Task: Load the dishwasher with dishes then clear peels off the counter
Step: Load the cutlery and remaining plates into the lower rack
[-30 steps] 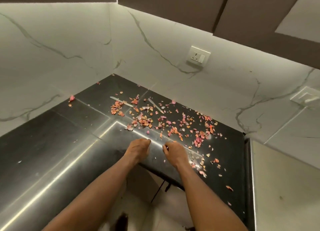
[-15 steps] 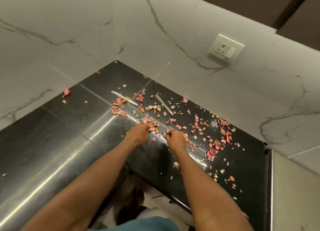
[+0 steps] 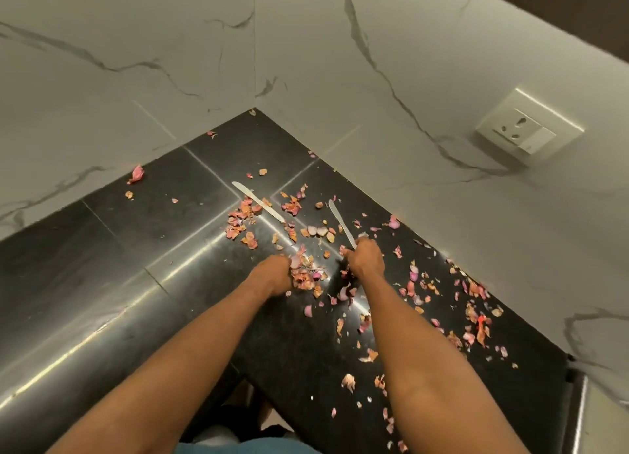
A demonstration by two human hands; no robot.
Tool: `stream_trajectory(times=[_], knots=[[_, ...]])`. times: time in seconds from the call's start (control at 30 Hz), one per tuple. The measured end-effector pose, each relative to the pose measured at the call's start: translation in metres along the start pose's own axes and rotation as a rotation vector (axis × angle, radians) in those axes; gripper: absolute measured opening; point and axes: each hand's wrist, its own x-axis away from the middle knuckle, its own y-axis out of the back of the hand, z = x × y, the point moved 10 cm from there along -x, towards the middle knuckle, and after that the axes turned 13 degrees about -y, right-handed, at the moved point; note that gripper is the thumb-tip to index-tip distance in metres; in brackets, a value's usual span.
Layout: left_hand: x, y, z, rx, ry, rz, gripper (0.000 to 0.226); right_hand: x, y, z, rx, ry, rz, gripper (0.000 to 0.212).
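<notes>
The black stone surface (image 3: 143, 235) in the corner is strewn with pink and orange onion peels (image 3: 474, 327). My left hand (image 3: 274, 274) curls round a heap of peels (image 3: 303, 276) gathered against it. My right hand (image 3: 364, 259) grips the near end of a knife (image 3: 340, 223); another knife (image 3: 257, 201) lies beyond.

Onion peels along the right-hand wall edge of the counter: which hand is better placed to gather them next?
Probably the right hand. It sits nearer the peels scattered by the right wall, though it seems to touch a knife. The left hand already holds a clump of peels on the black counter.
</notes>
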Motion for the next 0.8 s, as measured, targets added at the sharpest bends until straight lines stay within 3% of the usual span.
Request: stream_trajectory(times=[0.27, 0.8], knots=[[-0.028, 0.008, 0.003, -0.186, 0.104, 0.103, 0.033, -0.028, -0.008, 0.006, 0.107, -0.033, -0.063, 0.036], [-0.042, -0.017, -0.027, -0.351, 0.059, 0.371, 0.038, -0.036, -0.023, -0.004, -0.051, -0.152, 0.008, 0.031]])
